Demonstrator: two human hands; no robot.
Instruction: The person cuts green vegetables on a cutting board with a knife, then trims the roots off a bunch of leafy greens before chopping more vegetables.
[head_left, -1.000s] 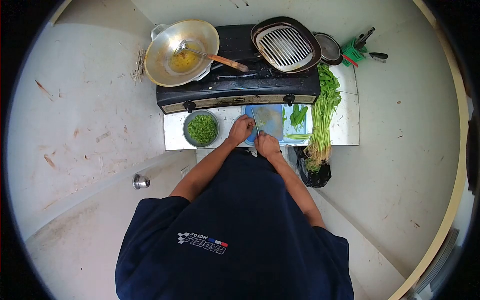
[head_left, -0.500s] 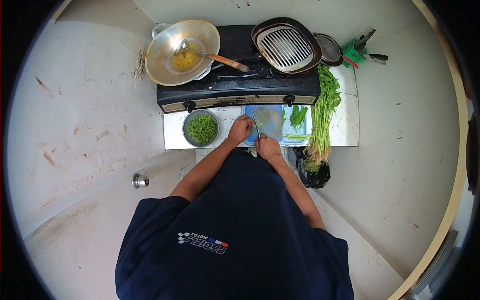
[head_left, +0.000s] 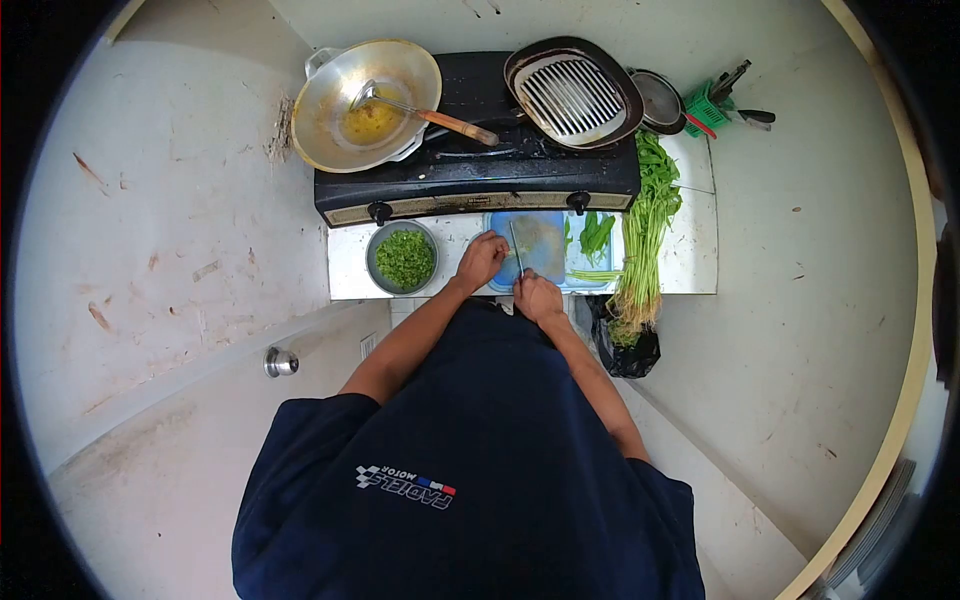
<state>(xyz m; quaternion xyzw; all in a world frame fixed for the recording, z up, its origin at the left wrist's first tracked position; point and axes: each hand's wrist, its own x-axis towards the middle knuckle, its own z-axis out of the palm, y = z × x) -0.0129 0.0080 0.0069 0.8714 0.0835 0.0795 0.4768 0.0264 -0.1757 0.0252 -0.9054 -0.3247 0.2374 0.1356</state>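
A blue cutting board [head_left: 541, 243] lies on the counter in front of the stove. My right hand [head_left: 538, 296] is closed round the handle of a knife [head_left: 517, 246], whose narrow blade points away from me over the board. Just left of the blade, my left hand [head_left: 482, 259] has its fingers bent together over the board's left part, with a bit of green at the fingertips too small to make out. Green leaves [head_left: 597, 236] and pale stems [head_left: 594, 275] rest on a light blue tray [head_left: 611, 256] right of the board. Further left stands a grey bowl [head_left: 371, 262] of chopped greens [head_left: 405, 259].
On the black stove [head_left: 470, 180] sit a wok [head_left: 310, 130] with a wooden-handled ladle [head_left: 460, 126] and a grill pan [head_left: 575, 95]. Long-stemmed greens [head_left: 648, 230] hang over the counter edge above a black bag [head_left: 640, 358]. A green basket [head_left: 703, 106] holds utensils.
The knife in my right hand has shifted slightly to the right, away from my left fingertips. My left hand has hardly moved.
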